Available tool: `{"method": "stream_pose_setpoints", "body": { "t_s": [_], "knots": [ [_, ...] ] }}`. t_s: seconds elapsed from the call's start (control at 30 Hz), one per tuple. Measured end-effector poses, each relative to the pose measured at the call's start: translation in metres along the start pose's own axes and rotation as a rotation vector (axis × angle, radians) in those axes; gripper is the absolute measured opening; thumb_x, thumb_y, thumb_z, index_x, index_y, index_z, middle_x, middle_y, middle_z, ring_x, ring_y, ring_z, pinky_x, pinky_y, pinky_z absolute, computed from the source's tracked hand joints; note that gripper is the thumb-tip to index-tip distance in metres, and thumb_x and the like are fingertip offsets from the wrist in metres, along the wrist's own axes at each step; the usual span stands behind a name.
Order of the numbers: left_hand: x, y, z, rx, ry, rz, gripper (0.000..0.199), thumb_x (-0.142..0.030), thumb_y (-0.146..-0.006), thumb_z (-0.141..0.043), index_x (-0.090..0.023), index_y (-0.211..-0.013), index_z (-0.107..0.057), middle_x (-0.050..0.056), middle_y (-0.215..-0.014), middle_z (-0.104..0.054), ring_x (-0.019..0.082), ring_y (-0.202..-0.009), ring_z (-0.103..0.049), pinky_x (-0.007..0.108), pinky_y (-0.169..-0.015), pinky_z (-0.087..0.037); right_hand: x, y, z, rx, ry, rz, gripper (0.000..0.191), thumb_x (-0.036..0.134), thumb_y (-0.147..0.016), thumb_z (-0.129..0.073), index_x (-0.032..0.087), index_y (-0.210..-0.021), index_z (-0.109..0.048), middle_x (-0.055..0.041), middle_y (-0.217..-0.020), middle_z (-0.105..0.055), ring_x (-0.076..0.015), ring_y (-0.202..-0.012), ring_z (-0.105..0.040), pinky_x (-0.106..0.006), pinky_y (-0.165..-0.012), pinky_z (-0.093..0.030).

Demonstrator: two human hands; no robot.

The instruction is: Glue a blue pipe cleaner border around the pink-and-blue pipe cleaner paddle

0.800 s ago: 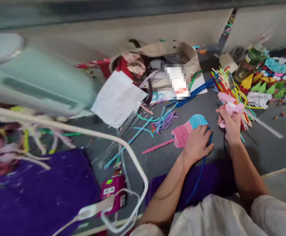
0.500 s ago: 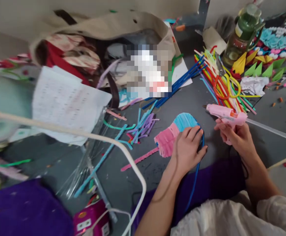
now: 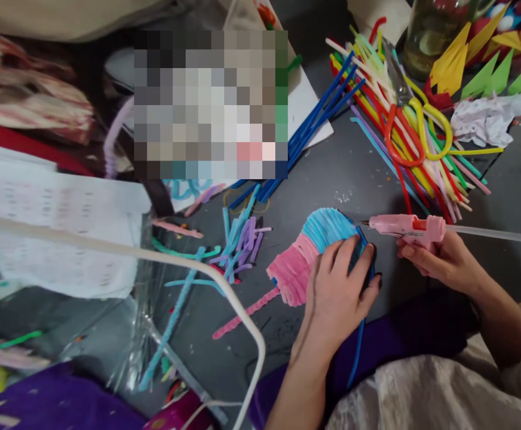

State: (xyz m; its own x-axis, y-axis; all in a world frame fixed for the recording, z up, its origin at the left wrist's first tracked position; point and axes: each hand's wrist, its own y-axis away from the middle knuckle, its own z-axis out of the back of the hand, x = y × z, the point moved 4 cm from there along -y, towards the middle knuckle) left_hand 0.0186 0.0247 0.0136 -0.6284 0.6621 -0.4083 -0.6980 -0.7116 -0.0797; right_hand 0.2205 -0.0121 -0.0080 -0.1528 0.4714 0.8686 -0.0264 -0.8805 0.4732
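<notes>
On the grey counter, my left fingers, spread out, press a fuzzy pink-and-blue shape. My right fingers curl around a pink glue gun, its tip by the blue edge. Farther, scissors lie on bright sticks.

I'm holding a smooth plastic glue gun and touching a fuzzy, ridged craft piece; metal scissor blades are gleaming, wadded paper is looking matt, creased.
</notes>
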Motion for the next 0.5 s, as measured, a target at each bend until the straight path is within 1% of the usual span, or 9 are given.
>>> {"method": "stream_pose_setpoints", "body": {
  "t_s": [0.17, 0.33, 0.5],
  "knots": [
    [0.002, 0.001, 0.000, 0.008, -0.010, 0.021, 0.042, -0.036, -0.098, -0.064, -0.012, -0.133, -0.062, 0.020, -0.135, -0.061, 0.034, -0.120, -0.058, 0.048, -0.096, -0.055, 0.006, -0.001, -0.001, 0.001, 0.090, 0.002, 0.040, 0.056, -0.092, -0.067, 0.016, -0.088, -0.065, 0.0036, -0.056, -0.050, -0.0104, -0.049, -0.044, -0.025, -0.045, -0.029],
    [0.002, 0.001, 0.000, 0.010, -0.003, 0.031, 0.044, -0.038, -0.099, -0.063, -0.011, -0.134, -0.060, 0.020, -0.133, -0.063, 0.034, -0.120, -0.059, 0.048, -0.097, -0.054, 0.012, -0.003, -0.002, 0.015, 0.086, 0.037, 0.038, 0.053, -0.092, -0.068, 0.020, -0.078, -0.058, 0.0041, -0.057, -0.049, -0.0094, -0.050, -0.041, -0.026, -0.047, -0.028],
    [0.001, 0.001, 0.001, -0.019, 0.025, 0.049, 0.041, -0.037, -0.100, -0.063, -0.011, -0.131, -0.061, 0.019, -0.131, -0.063, 0.033, -0.119, -0.060, 0.047, -0.098, -0.054, 0.015, -0.005, -0.004, 0.011, 0.082, 0.049, 0.037, 0.051, -0.092, -0.068, 0.020, -0.076, -0.055, 0.0041, -0.058, -0.049, -0.0095, -0.051, -0.041, -0.027, -0.048, -0.029]
  ]
}}
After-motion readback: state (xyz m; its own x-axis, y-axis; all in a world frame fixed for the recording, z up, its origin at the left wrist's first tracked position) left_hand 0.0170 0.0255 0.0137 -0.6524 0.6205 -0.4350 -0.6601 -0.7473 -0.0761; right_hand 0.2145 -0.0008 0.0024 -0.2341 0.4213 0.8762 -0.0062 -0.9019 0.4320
